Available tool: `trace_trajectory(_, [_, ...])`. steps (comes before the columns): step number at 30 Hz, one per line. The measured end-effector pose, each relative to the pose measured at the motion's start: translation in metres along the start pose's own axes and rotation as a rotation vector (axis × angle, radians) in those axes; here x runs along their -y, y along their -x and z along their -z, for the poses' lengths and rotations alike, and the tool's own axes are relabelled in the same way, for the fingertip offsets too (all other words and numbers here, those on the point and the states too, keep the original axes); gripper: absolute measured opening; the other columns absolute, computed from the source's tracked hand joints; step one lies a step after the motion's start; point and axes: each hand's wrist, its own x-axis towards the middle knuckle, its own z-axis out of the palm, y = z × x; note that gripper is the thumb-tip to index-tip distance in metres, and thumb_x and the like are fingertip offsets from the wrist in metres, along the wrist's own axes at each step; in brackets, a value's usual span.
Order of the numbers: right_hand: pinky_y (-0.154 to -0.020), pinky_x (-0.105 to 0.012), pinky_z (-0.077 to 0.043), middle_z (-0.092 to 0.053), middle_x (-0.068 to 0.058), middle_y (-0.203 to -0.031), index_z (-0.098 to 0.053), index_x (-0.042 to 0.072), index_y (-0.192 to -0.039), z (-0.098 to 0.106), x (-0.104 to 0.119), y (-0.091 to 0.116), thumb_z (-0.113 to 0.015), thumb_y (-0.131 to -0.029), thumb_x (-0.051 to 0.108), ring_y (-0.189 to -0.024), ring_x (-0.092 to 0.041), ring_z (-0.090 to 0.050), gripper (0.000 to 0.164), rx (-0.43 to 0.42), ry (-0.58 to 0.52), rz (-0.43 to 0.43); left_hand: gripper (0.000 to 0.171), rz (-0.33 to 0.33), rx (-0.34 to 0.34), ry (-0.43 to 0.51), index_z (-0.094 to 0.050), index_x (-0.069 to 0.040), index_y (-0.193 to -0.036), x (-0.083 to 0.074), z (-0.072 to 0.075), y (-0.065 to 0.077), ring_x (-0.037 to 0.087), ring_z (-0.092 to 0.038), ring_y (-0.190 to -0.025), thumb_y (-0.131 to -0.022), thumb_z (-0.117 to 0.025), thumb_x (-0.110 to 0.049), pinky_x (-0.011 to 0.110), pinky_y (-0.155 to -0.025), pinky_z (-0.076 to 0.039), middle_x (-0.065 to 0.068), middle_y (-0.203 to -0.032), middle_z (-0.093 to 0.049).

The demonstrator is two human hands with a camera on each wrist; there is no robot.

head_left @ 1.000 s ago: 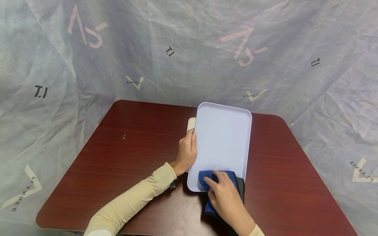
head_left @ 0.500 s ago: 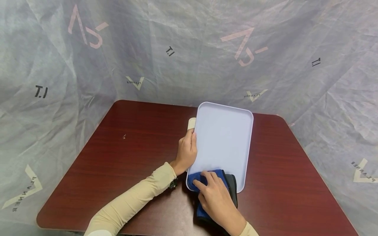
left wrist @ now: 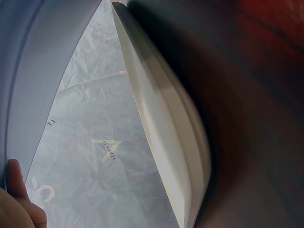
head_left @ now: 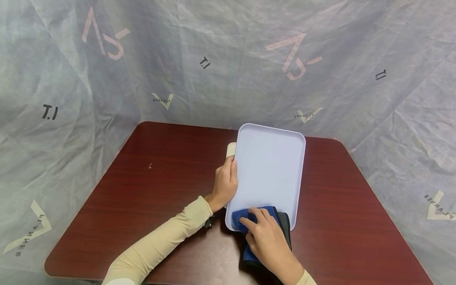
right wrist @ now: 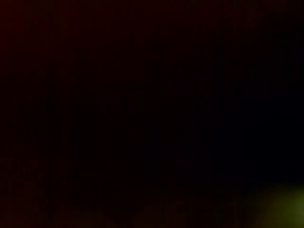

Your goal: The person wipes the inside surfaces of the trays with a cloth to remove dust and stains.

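Observation:
A pale lavender-white tray is held tilted above the table, its far end raised. My left hand grips its left rim, and fingers of that hand show at the tray's edge in the left wrist view. At the near end, my right hand holds a blue and dark grey cloth against the tray's inner face, with fingers bent into the fabric. Part of the cloth hangs over the near rim. The right wrist view is nearly black and shows no detail.
A cream tray lies on the table beneath the held tray, mostly hidden by it; its side shows in the left wrist view. The dark red wooden table has rounded corners. Grey printed sheeting hangs around it.
My right hand and the cloth have slid left across the tray's near end, then a little back right. The left hand stays put on the rim; the tray barely shifts.

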Motion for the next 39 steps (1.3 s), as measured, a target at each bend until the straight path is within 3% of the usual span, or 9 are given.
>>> trace_trajectory(6, [-0.079, -0.041, -0.052, -0.066, -0.009, -0.113, -0.078, 0.018, -0.103, 0.005, -0.018, 0.009, -0.073, -0.073, -0.001, -0.100, -0.029, -0.061, 0.036, 0.003, 0.000, -0.106, 0.022, -0.019, -0.010, -0.001, -0.058, 0.004, -0.116, 0.001, -0.001, -0.002, 0.015, -0.051, -0.059, -0.106, -0.041, -0.005, 0.027, -0.052, -0.044, 0.008, -0.069, -0.054])
trace_trajectory(15, [-0.053, -0.033, -0.045, -0.068, -0.011, -0.107, -0.077, 0.015, -0.103, 0.017, -0.046, 0.026, -0.068, -0.074, -0.004, -0.088, -0.028, -0.061, 0.036, 0.065, 0.017, -0.360, 0.022, -0.014, -0.020, -0.012, -0.059, 0.006, -0.115, 0.000, 0.002, -0.006, 0.017, -0.050, -0.059, -0.106, -0.042, -0.006, 0.029, -0.052, -0.044, 0.009, -0.069, -0.055])
trace_trajectory(18, [-0.048, -0.031, -0.041, -0.068, -0.010, -0.101, -0.076, 0.014, -0.103, 0.020, -0.053, 0.030, -0.068, -0.075, -0.003, -0.084, -0.027, -0.060, 0.034, 0.079, 0.018, -0.408, 0.023, -0.010, -0.012, -0.012, -0.059, 0.006, -0.114, 0.000, 0.003, -0.006, 0.016, -0.048, -0.059, -0.107, -0.041, -0.007, 0.029, -0.052, -0.043, 0.009, -0.068, -0.054])
trace_trajectory(23, [-0.049, -0.031, -0.042, -0.068, -0.010, -0.098, -0.075, 0.012, -0.103, 0.021, -0.058, 0.032, -0.067, -0.075, -0.003, -0.084, -0.027, -0.061, 0.032, 0.065, 0.006, -0.425, 0.024, -0.002, -0.002, -0.014, -0.059, 0.006, -0.114, 0.001, 0.003, -0.006, 0.016, -0.050, -0.060, -0.107, -0.040, -0.008, 0.029, -0.052, -0.044, 0.009, -0.069, -0.055])
trace_trajectory(32, [-0.063, -0.039, -0.051, -0.067, -0.010, -0.096, -0.074, 0.011, -0.104, 0.019, -0.055, 0.035, -0.070, -0.074, -0.003, -0.085, -0.026, -0.060, 0.033, 0.115, -0.010, -0.373, 0.026, -0.001, -0.012, -0.030, -0.058, 0.006, -0.116, 0.003, 0.003, -0.007, 0.018, -0.057, -0.065, -0.108, -0.039, -0.010, 0.034, -0.056, -0.049, 0.013, -0.078, -0.063])
trace_trajectory(39, [-0.072, -0.041, -0.052, -0.064, -0.008, -0.092, -0.075, 0.009, -0.101, 0.013, -0.050, 0.037, -0.070, -0.074, -0.005, -0.087, -0.026, -0.059, 0.031, 0.097, -0.005, -0.339, 0.028, 0.028, -0.005, -0.037, -0.058, 0.005, -0.117, 0.004, 0.002, -0.004, 0.019, -0.058, -0.067, -0.108, -0.038, -0.013, 0.034, -0.057, -0.050, 0.013, -0.079, -0.064])
